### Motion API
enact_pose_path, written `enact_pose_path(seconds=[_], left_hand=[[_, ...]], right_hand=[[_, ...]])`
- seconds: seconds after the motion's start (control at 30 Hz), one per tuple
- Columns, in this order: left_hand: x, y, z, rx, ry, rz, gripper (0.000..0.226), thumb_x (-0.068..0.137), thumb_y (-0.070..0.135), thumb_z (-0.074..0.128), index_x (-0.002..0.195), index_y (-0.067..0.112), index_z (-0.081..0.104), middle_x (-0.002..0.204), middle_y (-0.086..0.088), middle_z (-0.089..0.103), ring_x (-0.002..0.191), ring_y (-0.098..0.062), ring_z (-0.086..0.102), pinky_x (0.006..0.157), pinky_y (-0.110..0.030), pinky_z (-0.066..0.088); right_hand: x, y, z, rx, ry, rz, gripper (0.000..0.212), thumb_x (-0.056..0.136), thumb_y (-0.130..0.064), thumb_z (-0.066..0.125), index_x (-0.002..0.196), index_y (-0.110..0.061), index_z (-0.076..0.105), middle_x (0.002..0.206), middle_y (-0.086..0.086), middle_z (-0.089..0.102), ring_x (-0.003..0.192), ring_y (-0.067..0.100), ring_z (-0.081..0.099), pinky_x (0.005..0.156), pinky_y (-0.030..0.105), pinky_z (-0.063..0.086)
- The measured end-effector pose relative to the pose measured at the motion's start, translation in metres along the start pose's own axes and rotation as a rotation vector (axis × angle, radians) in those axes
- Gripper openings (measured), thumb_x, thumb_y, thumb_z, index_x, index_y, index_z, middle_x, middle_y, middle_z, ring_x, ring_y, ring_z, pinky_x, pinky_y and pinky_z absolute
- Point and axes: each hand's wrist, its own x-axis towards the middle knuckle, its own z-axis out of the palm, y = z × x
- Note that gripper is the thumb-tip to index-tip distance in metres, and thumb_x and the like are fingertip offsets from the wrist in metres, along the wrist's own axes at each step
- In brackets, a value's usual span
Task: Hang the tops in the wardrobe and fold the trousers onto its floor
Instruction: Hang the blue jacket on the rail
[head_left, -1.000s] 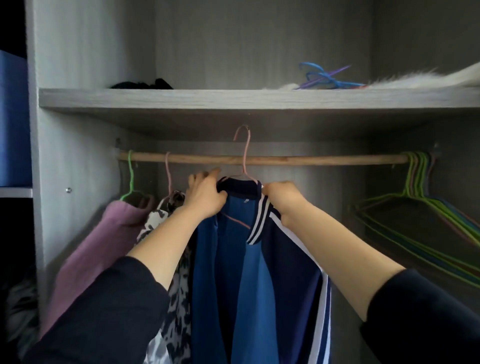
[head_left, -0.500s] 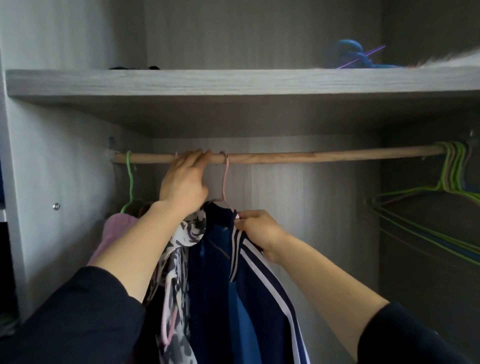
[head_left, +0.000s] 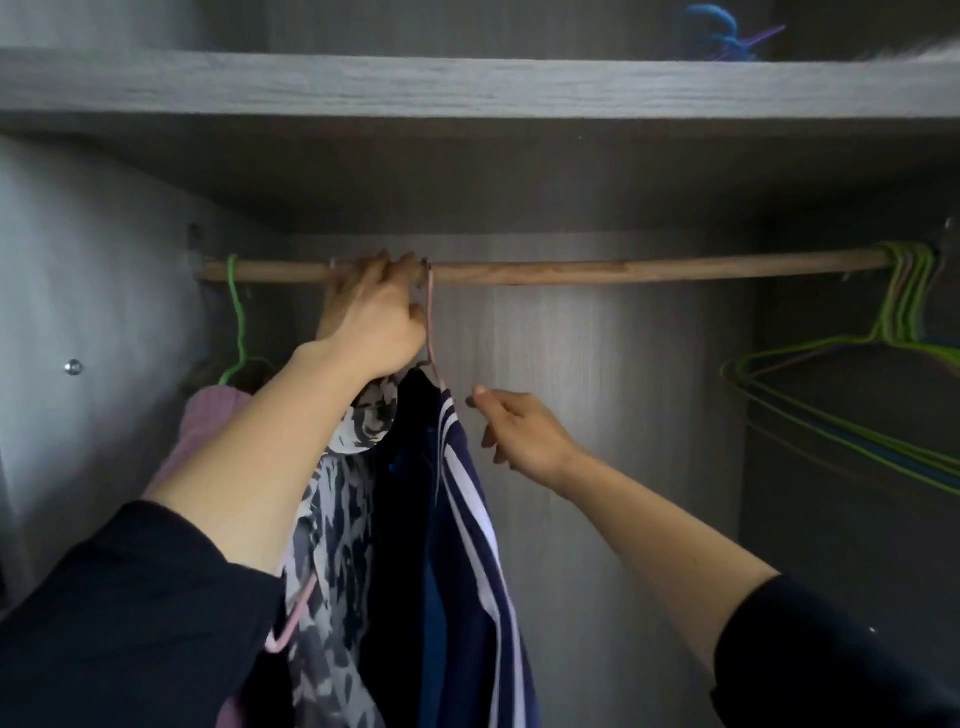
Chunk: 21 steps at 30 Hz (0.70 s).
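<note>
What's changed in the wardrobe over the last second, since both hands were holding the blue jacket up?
The pink hanger carrying the blue striped jacket now hooks over the rod. The left hand moved up from the collar to curl over the rod beside the hook; the right hand let go and sits just clear. Purple top and green hangers stayed put.

Navy jacket (head_left: 467, 519) with white stripes and a brighter blue panel, on a pink hanger (head_left: 430, 322); blouse (head_left: 332, 519) in a blotched black, grey and white print. Mauve top (head_left: 202, 431) on a green hanger (head_left: 238, 312). Brown wooden rail (head_left: 623, 271), grey woodgrain shelf (head_left: 467, 88), spare hangers (head_left: 906, 312) mostly lime green.
</note>
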Motion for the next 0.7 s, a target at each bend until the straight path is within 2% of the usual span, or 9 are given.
enact_pose_path(seconds=[0.07, 0.13, 0.17, 0.23, 0.3, 0.37, 0.43, 0.53, 0.7], left_hand=[[-0.001, 0.021, 0.0, 0.001, 0.012, -0.014, 0.06, 0.094, 0.027, 0.046, 0.149, 0.018, 0.025, 0.15, -0.013, 0.032, 0.137, -0.035, 0.029, 0.116, -0.051, 0.008], [-0.003, 0.049, 0.006, -0.051, 0.033, 0.059, 0.061, 0.095, 0.027, 0.045, 0.151, 0.018, 0.023, 0.154, -0.012, 0.027, 0.14, -0.032, 0.025, 0.116, -0.044, 0.011], [-0.003, 0.065, 0.009, -0.083, 0.02, 0.102, 0.061, 0.096, 0.027, 0.044, 0.151, 0.019, 0.021, 0.156, -0.011, 0.024, 0.142, -0.03, 0.022, 0.116, -0.042, 0.011], [0.004, 0.095, 0.016, -0.121, -0.036, 0.158, 0.06, 0.098, 0.03, 0.041, 0.152, 0.021, 0.017, 0.158, -0.009, 0.018, 0.145, -0.028, 0.015, 0.117, -0.042, 0.008], [0.015, 0.121, 0.023, -0.121, -0.076, 0.2, 0.06, 0.098, 0.031, 0.04, 0.152, 0.022, 0.016, 0.159, -0.008, 0.016, 0.146, -0.028, 0.013, 0.119, -0.044, 0.008], [0.026, 0.145, 0.031, -0.119, -0.1, 0.234, 0.061, 0.097, 0.031, 0.041, 0.152, 0.022, 0.016, 0.158, -0.009, 0.018, 0.146, -0.028, 0.013, 0.119, -0.047, 0.008], [0.034, 0.163, 0.04, -0.099, -0.1, 0.246, 0.064, 0.095, 0.032, 0.043, 0.152, 0.022, 0.017, 0.157, -0.01, 0.021, 0.145, -0.029, 0.014, 0.118, -0.049, 0.007], [0.038, 0.189, 0.058, -0.067, -0.009, 0.226, 0.069, 0.089, 0.034, 0.048, 0.151, 0.02, 0.019, 0.145, -0.013, 0.033, 0.136, -0.034, 0.023, 0.116, -0.052, 0.006], [0.035, 0.21, 0.094, -0.073, 0.15, 0.206, 0.083, 0.078, 0.027, 0.061, 0.15, 0.016, 0.02, 0.14, -0.019, 0.029, 0.135, -0.039, 0.018, 0.115, -0.051, -0.004]], right_hand=[[0.001, 0.013, -0.016, -0.104, 0.055, -0.033, 0.053, 0.102, -0.044, 0.033, 0.104, -0.001, 0.062, 0.081, 0.008, 0.063, 0.07, 0.017, 0.056, 0.066, 0.03, 0.045], [0.0, 0.028, -0.034, -0.195, 0.103, -0.042, 0.043, 0.102, -0.044, 0.034, 0.1, -0.011, 0.062, 0.078, -0.002, 0.06, 0.077, 0.017, 0.057, 0.066, 0.028, 0.041], [-0.002, 0.036, -0.044, -0.24, 0.127, -0.036, 0.042, 0.102, -0.044, 0.034, 0.107, -0.014, 0.062, 0.082, -0.004, 0.06, 0.08, 0.016, 0.055, 0.066, 0.027, 0.039], [-0.006, 0.053, -0.066, -0.347, 0.179, -0.018, 0.044, 0.101, -0.046, 0.035, 0.121, -0.015, 0.059, 0.097, 0.0, 0.061, 0.085, 0.014, 0.053, 0.07, 0.026, 0.037], [-0.013, 0.068, -0.093, -0.479, 0.233, -0.003, 0.045, 0.1, -0.047, 0.036, 0.126, -0.016, 0.056, 0.113, 0.005, 0.06, 0.09, 0.019, 0.057, 0.075, 0.03, 0.043], [-0.021, 0.079, -0.127, -0.622, 0.285, 0.013, 0.042, 0.099, -0.044, 0.039, 0.126, -0.016, 0.055, 0.119, 0.009, 0.059, 0.101, 0.027, 0.06, 0.082, 0.036, 0.048], [-0.028, 0.086, -0.159, -0.736, 0.334, 0.03, 0.037, 0.097, -0.037, 0.045, 0.125, -0.013, 0.053, 0.122, 0.012, 0.055, 0.109, 0.033, 0.057, 0.086, 0.038, 0.047], [-0.044, 0.094, -0.209, -0.953, 0.417, 0.059, 0.029, 0.093, -0.029, 0.05, 0.115, -0.009, 0.053, 0.117, 0.013, 0.052, 0.112, 0.034, 0.051, 0.084, 0.039, 0.044], [-0.059, 0.101, -0.281, -1.309, 0.548, 0.095, 0.025, 0.086, -0.023, 0.053, 0.107, -0.009, 0.053, 0.112, 0.012, 0.055, 0.111, 0.033, 0.05, 0.079, 0.041, 0.045]])
